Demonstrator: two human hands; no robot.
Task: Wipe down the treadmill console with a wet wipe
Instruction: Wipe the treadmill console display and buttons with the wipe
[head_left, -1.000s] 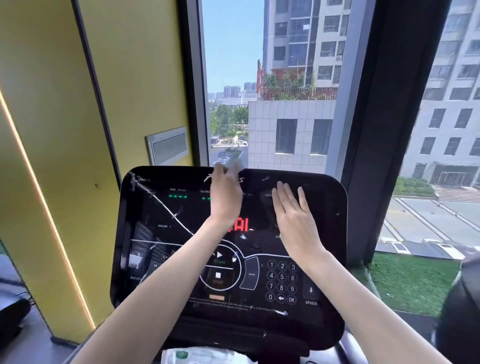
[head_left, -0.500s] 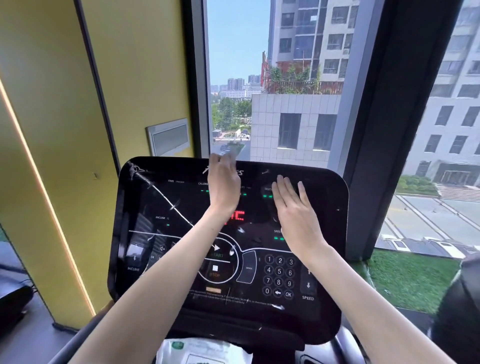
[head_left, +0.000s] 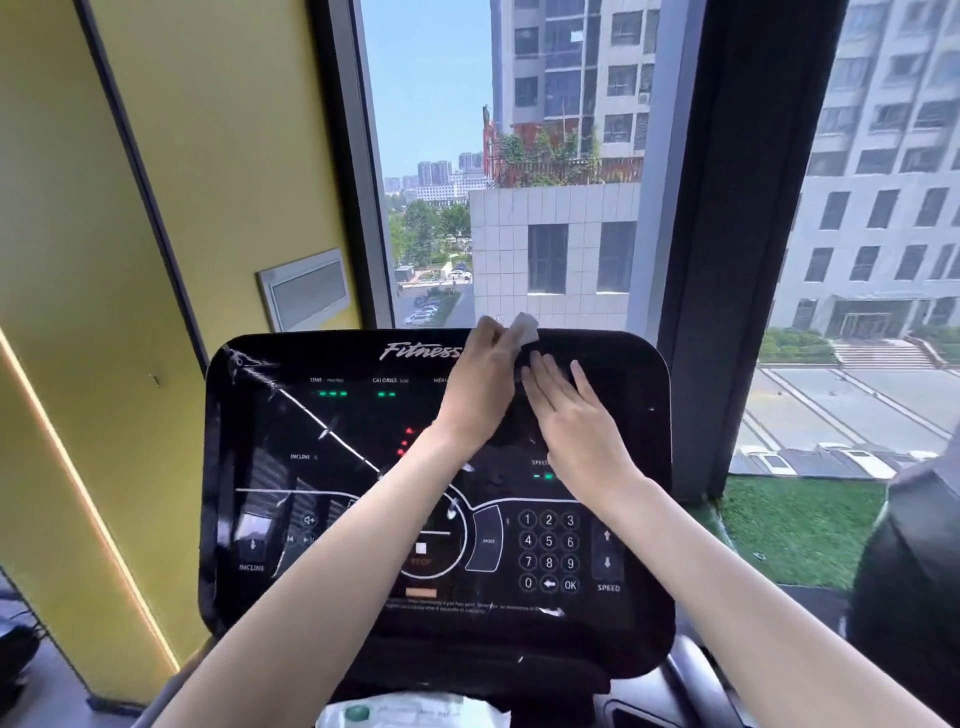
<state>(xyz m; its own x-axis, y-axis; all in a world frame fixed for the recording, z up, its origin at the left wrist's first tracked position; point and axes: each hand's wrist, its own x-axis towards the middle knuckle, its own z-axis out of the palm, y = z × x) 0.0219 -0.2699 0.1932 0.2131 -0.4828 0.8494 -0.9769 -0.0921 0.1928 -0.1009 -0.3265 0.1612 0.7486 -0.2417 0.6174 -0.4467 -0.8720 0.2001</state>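
The left hand (head_left: 480, 387) presses a white wet wipe (head_left: 523, 328) against the top edge of the black treadmill console (head_left: 322, 467). The right hand (head_left: 574, 415) lies flat just beside it, fingers spread on the panel above the keypad (head_left: 549, 552).

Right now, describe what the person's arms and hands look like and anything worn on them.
Both forearms are bare, with no sleeves in view. The left hand and right hand wear no gloves, and no rings, watch or bracelet show. The fingers are slender.
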